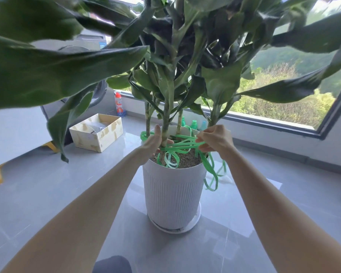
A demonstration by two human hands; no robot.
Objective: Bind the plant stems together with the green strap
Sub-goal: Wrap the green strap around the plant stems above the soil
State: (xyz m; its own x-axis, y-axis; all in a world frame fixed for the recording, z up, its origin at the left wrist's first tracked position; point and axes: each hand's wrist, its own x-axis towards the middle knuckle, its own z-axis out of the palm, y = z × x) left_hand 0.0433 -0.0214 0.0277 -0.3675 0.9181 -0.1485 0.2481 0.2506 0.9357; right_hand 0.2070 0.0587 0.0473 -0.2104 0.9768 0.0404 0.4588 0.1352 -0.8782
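Strap [182, 145] is a loose tangle right now (bright green, flat, ribbon-like). Several bands of it run across the top of the pot [171, 194] between the two hands, and a loop lies on the soil [188, 160] by the front stem [165, 123]. Another loop pokes out behind the left hand [155, 143], and the long ends spill over the pot's right rim and dangle down its side. The plant stems [180, 121] come up out of the soil fairly close together, four that I can count. The strap meets the base of the front stem, but whether it goes round the back ones I can't tell. That left hand is wrapped around the front stem just above the soil, thumb up along the stem's left side and fingers curled round to the right, touching the strap there. The right hand [215, 138] is over the pot's right rim, fingers bent in tight, pinching a bundle of strap bands between thumb and fingertips. The pot is tall, white and ribbed, sitting on a white saucer [196, 220] on grey floor tiles [67, 194]. Big dark leaves [47, 71] fill the top of the view. Off to the left there's an open cardboard box [104, 138] and a red-capped bottle [119, 104] by the wall. A couple of green-capped bottles [194, 124] sit just behind the pot, and there's a large window [283, 107] on the right.
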